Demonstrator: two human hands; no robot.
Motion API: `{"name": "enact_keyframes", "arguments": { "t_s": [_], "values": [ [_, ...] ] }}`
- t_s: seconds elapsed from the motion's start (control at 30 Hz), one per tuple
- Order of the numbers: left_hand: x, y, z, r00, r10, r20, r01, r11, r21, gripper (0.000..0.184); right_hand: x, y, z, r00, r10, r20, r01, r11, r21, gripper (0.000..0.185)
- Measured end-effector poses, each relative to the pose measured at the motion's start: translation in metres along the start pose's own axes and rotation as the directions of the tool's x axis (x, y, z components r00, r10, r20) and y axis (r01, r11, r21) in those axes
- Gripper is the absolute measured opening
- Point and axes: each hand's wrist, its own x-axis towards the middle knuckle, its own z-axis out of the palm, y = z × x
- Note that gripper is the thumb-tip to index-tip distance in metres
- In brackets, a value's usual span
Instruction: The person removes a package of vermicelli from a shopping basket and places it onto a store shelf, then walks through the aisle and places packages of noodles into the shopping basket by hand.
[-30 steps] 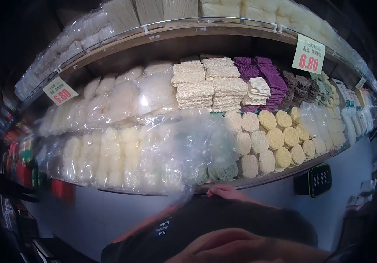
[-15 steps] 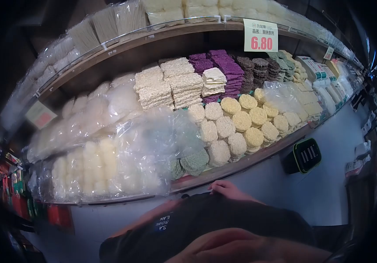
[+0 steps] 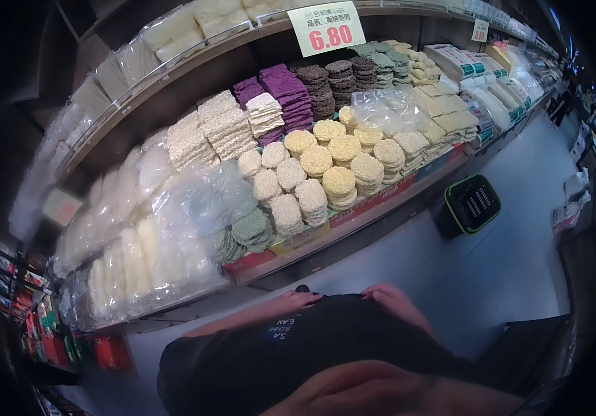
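Observation:
My left hand (image 3: 299,300) is low in front of my dark shirt, its fingers stretched toward the middle at the shirt's front edge. Close to its fingertips is a small black rounded thing (image 3: 302,288), whose kind I cannot make out. My right hand (image 3: 386,295) lies against the shirt on the other side, fingers loosely extended with nothing visible in them. Neither hand touches the goods. Beyond them, a shelf bears round yellow noodle cakes (image 3: 340,182), pale noodle cakes (image 3: 287,211), green noodle cakes (image 3: 251,230) and purple noodle blocks (image 3: 287,93).
Clear plastic sheeting (image 3: 201,197) covers goods on the left. A price sign (image 3: 327,29) reading 6.80 hangs from the upper shelf. A dark bin with a green rim (image 3: 472,204) stands on the floor (image 3: 520,256) to the right, beside the display.
The view has turned right, so the shelf goods have shifted left. My left hand has come into sight at the shirt's front, and my right hand appears farther right.

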Motion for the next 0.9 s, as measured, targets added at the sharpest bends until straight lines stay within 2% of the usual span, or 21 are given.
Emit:
{"name": "enact_keyframes", "arguments": {
  "t_s": [0.07,0.2,0.3,0.4,0.53,0.63,0.67,0.73,0.77,0.87,0.9],
  "values": [
    [0.005,-0.009,0.003,0.999,0.031,0.015,-0.032,0.998,0.058,0.05,-0.012,0.002,-0.014,0.998,-0.066,0.009,0.066,0.977,-0.204,0.027],
    [0.055,-0.059,0.029,0.981,-0.106,0.16,0.067,0.971,0.229,0.051,-0.021,0.022,-0.033,0.988,-0.149,0.033,0.152,0.978,-0.143,0.028],
    [0.067,0.028,-0.035,0.887,-0.313,0.34,0.331,0.943,0.005,0.053,-0.021,0.018,-0.048,0.99,-0.142,0.015,0.142,0.983,-0.115,0.028],
    [0.06,0.081,-0.081,0.981,-0.064,0.184,0.047,0.995,0.094,0.053,-0.011,0.021,-0.071,0.988,-0.155,0.012,0.156,0.979,-0.132,0.029],
    [0.08,0.11,-0.134,0.988,0.081,0.135,-0.086,0.996,0.031,0.055,-0.001,-0.015,-0.106,0.992,-0.12,-0.028,0.112,0.975,-0.192,0.029],
    [0.109,0.101,-0.151,0.979,0.177,0.102,-0.176,0.984,-0.022,0.055,0.01,-0.035,-0.126,0.991,-0.117,-0.06,0.104,0.977,-0.188,0.03],
    [0.118,0.089,-0.153,0.954,0.29,0.074,-0.296,0.948,0.114,0.055,0.016,-0.037,-0.133,0.99,-0.126,-0.069,0.112,0.979,-0.172,0.03],
    [0.141,0.054,-0.15,0.859,0.508,0.058,-0.49,0.784,0.381,0.055,0.029,-0.042,-0.149,0.993,-0.099,-0.061,0.086,0.978,-0.192,0.03],
    [0.163,0.031,-0.142,0.889,0.456,0.047,-0.432,0.797,0.423,0.06,0.034,-0.044,-0.156,0.995,-0.084,-0.056,0.072,0.978,-0.197,0.03],
    [0.213,-0.01,-0.13,0.983,0.183,-0.003,-0.182,0.978,0.101,0.063,0.052,-0.046,-0.175,0.998,-0.049,-0.041,0.039,0.975,-0.219,0.031],
    [0.219,-0.01,-0.136,0.988,0.151,0.021,-0.152,0.981,0.116,0.063,0.058,-0.046,-0.179,0.999,-0.04,-0.032,0.033,0.976,-0.215,0.031]
  ]
}}
